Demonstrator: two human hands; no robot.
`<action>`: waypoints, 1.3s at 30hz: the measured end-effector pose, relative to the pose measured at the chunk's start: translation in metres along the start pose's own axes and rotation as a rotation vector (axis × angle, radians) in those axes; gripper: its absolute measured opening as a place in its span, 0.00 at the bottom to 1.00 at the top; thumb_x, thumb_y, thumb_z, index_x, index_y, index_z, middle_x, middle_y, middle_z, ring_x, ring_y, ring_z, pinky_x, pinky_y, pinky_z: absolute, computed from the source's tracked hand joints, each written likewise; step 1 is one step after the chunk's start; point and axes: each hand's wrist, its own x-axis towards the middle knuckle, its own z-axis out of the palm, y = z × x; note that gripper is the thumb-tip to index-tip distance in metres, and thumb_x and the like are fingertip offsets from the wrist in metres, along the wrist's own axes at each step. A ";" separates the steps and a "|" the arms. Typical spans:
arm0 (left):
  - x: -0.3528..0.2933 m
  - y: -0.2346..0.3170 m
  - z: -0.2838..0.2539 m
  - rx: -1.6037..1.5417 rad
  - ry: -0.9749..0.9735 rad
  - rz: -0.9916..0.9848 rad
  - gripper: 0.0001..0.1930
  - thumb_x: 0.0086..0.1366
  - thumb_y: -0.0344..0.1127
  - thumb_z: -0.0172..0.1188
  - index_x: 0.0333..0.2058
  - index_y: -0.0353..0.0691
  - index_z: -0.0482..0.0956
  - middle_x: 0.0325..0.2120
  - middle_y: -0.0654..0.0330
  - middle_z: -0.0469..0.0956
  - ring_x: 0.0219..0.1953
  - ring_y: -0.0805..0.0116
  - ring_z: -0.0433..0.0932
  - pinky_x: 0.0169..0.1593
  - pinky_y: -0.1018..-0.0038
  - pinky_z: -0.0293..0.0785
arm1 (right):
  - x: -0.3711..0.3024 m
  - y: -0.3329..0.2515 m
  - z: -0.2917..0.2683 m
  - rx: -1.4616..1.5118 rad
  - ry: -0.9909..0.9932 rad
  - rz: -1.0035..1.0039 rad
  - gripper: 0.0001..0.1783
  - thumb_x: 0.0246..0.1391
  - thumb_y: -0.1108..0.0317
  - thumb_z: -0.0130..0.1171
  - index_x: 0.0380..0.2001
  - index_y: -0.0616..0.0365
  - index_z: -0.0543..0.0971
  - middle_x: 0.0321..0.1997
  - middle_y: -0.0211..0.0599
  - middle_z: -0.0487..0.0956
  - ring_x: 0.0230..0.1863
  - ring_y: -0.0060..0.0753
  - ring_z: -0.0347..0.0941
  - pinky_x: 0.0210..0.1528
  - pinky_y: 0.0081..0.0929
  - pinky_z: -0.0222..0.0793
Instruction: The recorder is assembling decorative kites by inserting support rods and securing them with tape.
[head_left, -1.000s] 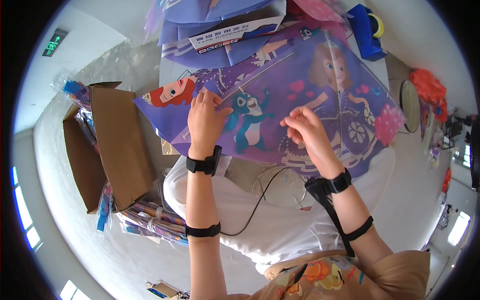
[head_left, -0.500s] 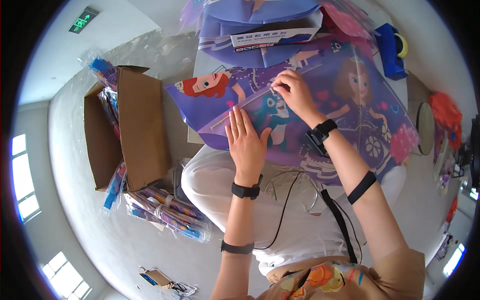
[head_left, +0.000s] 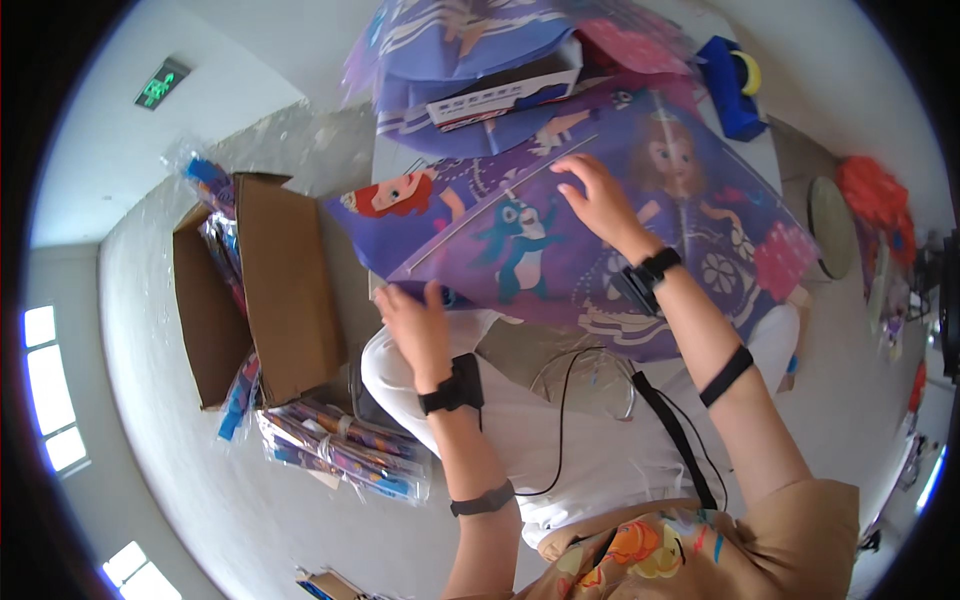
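Note:
A purple plastic sheet (head_left: 470,265), printed with cartoon figures and kite-like in look, lies across the table edge and over my lap. A thin pale rod (head_left: 462,231) runs slantwise over it. My left hand (head_left: 415,325) is at the sheet's lower left edge, slightly blurred, its thumb apart from the bent fingers. Above the upper part of the sheet, close to the rod's upper end, is my right hand (head_left: 602,208). Its fingers are curved and parted from the thumb, with nothing visible between them.
More purple printed sheets (head_left: 470,50) lie at the far side, a white box (head_left: 505,95) on them. A blue tape dispenser (head_left: 732,95) stands far right. On the left, an open cardboard box (head_left: 290,290) holds wrapped bundles; further wrapped bundles (head_left: 345,450) lie beside it.
My left hand has left the rod and moved down and left to the sheet's edge. My right hand has lifted off the rod, its pinched fingers opening.

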 end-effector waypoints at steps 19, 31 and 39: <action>-0.151 0.086 0.074 -1.419 -0.703 -0.454 0.14 0.65 0.44 0.62 0.39 0.39 0.75 0.35 0.63 0.78 0.41 0.71 0.77 0.46 0.69 0.72 | -0.306 -0.025 -0.164 0.940 0.713 1.219 0.18 0.54 0.57 0.66 0.43 0.56 0.76 0.40 0.25 0.77 0.41 0.18 0.71 0.43 0.21 0.64; -0.100 0.192 -0.034 -1.122 -0.304 0.223 0.10 0.62 0.30 0.63 0.41 0.33 0.78 0.30 0.67 0.79 0.32 0.78 0.76 0.37 0.80 0.73 | -0.273 -0.059 -0.206 0.290 0.657 0.549 0.14 0.59 0.74 0.55 0.47 0.70 0.73 0.57 0.47 0.71 0.50 0.38 0.71 0.53 0.29 0.65; -0.076 0.225 -0.175 -1.206 0.086 0.737 0.16 0.57 0.23 0.66 0.45 0.34 0.76 0.35 0.64 0.78 0.33 0.77 0.76 0.38 0.79 0.74 | -0.203 -0.119 -0.183 -0.113 0.793 0.132 0.15 0.55 0.74 0.57 0.46 0.68 0.74 0.53 0.57 0.72 0.51 0.59 0.70 0.55 0.42 0.65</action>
